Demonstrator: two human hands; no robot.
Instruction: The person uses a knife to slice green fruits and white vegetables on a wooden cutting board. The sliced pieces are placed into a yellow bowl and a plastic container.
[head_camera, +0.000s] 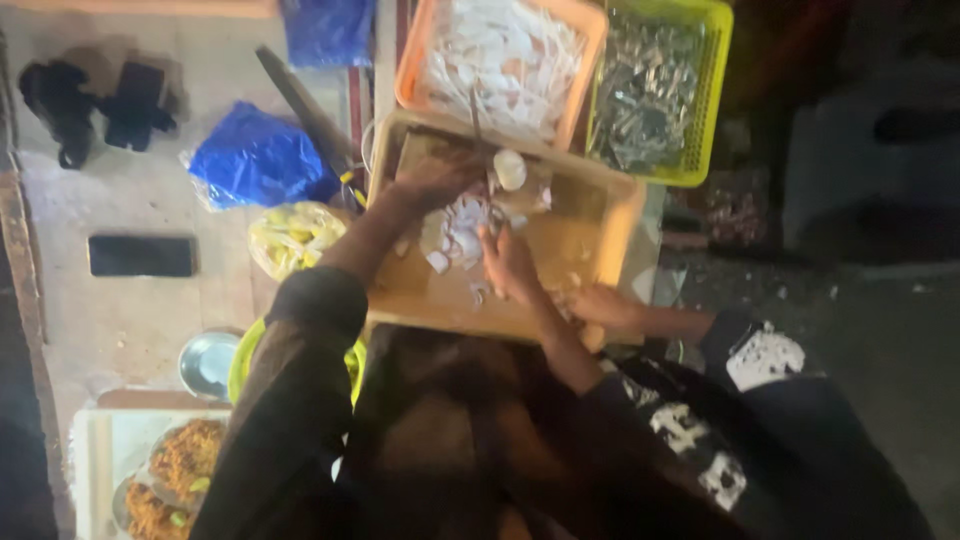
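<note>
Onion pieces (462, 222) lie on the wooden cutting board (560, 250), between both hands.
Left hand (432, 178) is clenched on a knife (474, 115) just beyond the pile, blade pointing away; right hand (508, 265) rests nearer, fingers spread on the slices, grasping nothing I can make out.

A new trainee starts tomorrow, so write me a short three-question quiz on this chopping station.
1. True or false: the orange basket holds white sliced pieces.
2. What lies on the counter to the left of the left hand? A) a red bucket B) a blue bag C) a glass bottle
3. Fill in: the right hand rests by pale cut pieces on the ___.

Key: 1 true; 2 B; 3 wooden board.
</note>
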